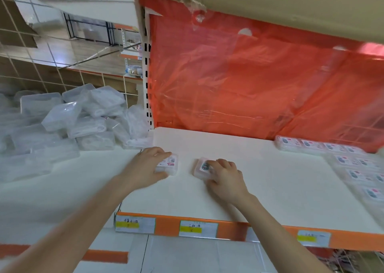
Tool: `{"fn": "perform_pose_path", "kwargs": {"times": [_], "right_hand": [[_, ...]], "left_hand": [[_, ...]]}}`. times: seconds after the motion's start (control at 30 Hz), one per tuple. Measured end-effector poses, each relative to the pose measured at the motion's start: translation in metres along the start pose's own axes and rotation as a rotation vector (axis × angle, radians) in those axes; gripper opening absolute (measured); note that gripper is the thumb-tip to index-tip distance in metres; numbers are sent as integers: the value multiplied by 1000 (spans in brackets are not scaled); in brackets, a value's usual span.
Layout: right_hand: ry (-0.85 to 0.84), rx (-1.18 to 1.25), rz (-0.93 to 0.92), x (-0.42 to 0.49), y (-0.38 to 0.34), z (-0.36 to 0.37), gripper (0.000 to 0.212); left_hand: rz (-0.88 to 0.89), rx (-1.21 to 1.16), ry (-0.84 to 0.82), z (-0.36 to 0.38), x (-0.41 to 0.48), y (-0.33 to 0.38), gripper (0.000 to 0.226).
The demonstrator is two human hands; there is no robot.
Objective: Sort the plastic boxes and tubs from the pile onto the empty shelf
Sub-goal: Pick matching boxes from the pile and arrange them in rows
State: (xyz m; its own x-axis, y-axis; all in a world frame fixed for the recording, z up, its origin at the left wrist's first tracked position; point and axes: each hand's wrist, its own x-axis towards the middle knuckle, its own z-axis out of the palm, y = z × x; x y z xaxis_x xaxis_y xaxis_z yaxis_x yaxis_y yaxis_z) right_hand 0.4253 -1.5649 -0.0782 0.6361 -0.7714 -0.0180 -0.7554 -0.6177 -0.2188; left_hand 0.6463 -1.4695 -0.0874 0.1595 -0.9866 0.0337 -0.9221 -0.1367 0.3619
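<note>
Two small labelled boxes are held on the white shelf point(270, 185): the left box point(172, 164) is gripped by the left hand point(148, 164), fingers curled over it, and the right box point(200, 167), at its 3 o'clock, likewise by the right hand point(223, 176). Box labels and handwritten shelf tags point(198, 229) at 6 o'clock are too blurred to be read. The pile point(72, 118) of clear tubs at 10 o'clock is cut off leftward.

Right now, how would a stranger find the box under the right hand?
Start at the white shelf with the orange front strip. Near its middle, each hand holds a small clear box. Take the right box, under the right hand: its label shows a dark picture, the left box's red print.
</note>
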Motion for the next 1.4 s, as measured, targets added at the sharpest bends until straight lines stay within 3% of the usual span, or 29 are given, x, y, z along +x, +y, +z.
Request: {"fn": "perform_pose_path", "kwargs": {"times": [0.17, 0.47, 0.63, 0.83, 1.13, 1.23, 1.4], "right_hand": [[-30, -40, -16, -5, 26, -6, 54], [-42, -72, 96, -38, 135, -33, 57], [-16, -96, 174, -60, 203, -52, 56], [37, -115, 186, -64, 261, -69, 54], [54, -95, 131, -46, 319, -82, 56], [47, -109, 103, -33, 333, -85, 55], [45, -136, 45, -13, 351, -87, 56]], "left_hand": [[-39, -69, 2, 15, 11, 40, 74], [93, -87, 39, 61, 55, 140, 56], [106, -118, 52, 91, 79, 204, 67], [125, -114, 131, 121, 101, 261, 63], [94, -120, 257, 156, 129, 301, 58], [146, -111, 386, 160, 131, 297, 47], [216, -80, 442, 158, 130, 297, 44]]}}
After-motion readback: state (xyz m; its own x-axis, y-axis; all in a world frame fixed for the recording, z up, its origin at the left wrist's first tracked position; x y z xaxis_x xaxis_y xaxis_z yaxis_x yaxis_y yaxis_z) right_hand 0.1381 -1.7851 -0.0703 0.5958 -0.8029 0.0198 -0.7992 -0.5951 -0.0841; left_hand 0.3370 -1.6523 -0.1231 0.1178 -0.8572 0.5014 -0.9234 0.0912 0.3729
